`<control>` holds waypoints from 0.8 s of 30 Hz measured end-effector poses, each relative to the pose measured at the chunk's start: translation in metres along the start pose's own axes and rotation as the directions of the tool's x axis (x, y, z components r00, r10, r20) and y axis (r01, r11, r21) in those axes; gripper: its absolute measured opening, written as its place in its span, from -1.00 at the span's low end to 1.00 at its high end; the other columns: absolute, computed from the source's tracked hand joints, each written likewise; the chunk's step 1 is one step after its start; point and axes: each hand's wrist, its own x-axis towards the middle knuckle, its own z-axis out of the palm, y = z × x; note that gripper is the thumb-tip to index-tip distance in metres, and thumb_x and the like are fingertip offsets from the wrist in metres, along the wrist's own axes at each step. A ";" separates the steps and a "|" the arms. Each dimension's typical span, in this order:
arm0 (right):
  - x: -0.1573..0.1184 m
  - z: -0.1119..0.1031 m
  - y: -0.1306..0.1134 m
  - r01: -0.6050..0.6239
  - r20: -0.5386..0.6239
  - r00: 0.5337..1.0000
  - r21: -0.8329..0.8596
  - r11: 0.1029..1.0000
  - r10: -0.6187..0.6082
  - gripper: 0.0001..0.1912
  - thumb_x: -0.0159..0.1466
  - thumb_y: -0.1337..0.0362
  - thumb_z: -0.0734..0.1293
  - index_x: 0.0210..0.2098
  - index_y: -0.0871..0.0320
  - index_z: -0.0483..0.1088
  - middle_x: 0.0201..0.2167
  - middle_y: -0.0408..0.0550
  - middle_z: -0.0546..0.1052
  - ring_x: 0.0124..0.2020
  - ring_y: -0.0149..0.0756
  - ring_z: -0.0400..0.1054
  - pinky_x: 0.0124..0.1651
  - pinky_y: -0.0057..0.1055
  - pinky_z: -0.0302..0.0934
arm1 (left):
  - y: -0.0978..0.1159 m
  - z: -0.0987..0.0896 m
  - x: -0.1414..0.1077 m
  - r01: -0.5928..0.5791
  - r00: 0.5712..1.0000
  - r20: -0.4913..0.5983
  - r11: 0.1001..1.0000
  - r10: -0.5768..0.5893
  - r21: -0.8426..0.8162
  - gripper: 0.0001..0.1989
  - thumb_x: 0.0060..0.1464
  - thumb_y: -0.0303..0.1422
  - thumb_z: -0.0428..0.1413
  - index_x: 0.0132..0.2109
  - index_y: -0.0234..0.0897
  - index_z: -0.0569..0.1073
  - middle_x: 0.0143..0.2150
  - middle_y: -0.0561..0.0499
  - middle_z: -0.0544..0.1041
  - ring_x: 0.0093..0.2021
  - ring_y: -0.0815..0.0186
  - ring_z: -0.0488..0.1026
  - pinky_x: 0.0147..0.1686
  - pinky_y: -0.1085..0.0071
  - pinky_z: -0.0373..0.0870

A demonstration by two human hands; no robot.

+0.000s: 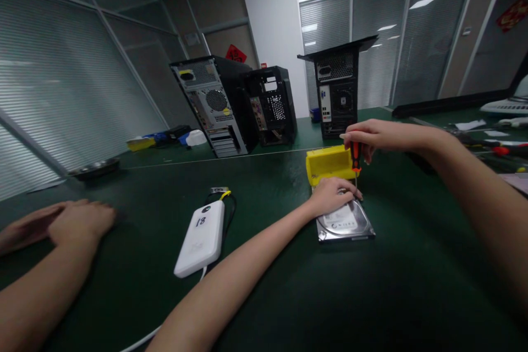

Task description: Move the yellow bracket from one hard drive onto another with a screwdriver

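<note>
A silver hard drive point(343, 223) lies on the dark green table in front of me. My left hand point(332, 196) rests over its far part and holds it down, the fingers reaching toward its right edge. Above it, my right hand point(363, 140) grips an orange-and-black screwdriver point(356, 157) by the top of the handle. The screwdriver points straight down, its shaft ending near my left fingertips at the drive's far right; the exact contact point is hidden. Just behind the drive stands an open yellow case point(329, 165).
Left of my forearm lies a white power bank point(201, 239) marked 18, with a cable. Another person's hands point(78, 223) rest together at the far left. Computer cases point(218, 104), point(272, 104) and a tower point(338, 91) stand behind. Tools point(501, 148) lie at right.
</note>
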 end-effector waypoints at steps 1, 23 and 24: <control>0.000 0.000 -0.001 0.001 0.003 1.000 0.000 1.000 -0.001 -0.57 0.23 -0.09 0.13 -0.23 0.16 0.31 -0.35 -0.04 0.48 -0.41 -0.34 0.41 -0.32 -0.40 0.34 | 0.000 0.000 0.000 0.009 1.000 -0.001 1.000 -0.009 -0.001 -0.74 0.08 -0.39 -0.04 -0.22 -0.18 0.55 -0.14 0.12 0.56 -0.06 0.36 0.43 0.02 0.45 0.25; 0.009 0.000 -0.002 0.061 0.020 0.998 0.002 0.998 -0.061 -0.59 0.23 -0.06 0.15 -0.26 0.18 0.29 -0.40 -0.07 0.43 -0.49 -0.40 0.35 -0.35 -0.42 0.29 | 0.001 -0.004 -0.003 -0.054 0.998 -0.037 0.999 0.054 0.011 -0.75 0.07 -0.45 -0.02 -0.24 -0.19 0.55 -0.14 0.11 0.55 -0.07 0.33 0.43 0.01 0.38 0.27; 0.009 0.000 -0.002 0.061 0.022 0.998 0.004 0.998 -0.061 -0.59 0.23 -0.06 0.15 -0.27 0.18 0.29 -0.40 -0.07 0.43 -0.49 -0.40 0.35 -0.35 -0.42 0.29 | 0.001 -0.004 -0.003 -0.045 0.998 -0.036 0.999 0.046 0.012 -0.75 0.07 -0.45 -0.02 -0.24 -0.19 0.55 -0.14 0.11 0.55 -0.07 0.32 0.43 0.01 0.37 0.27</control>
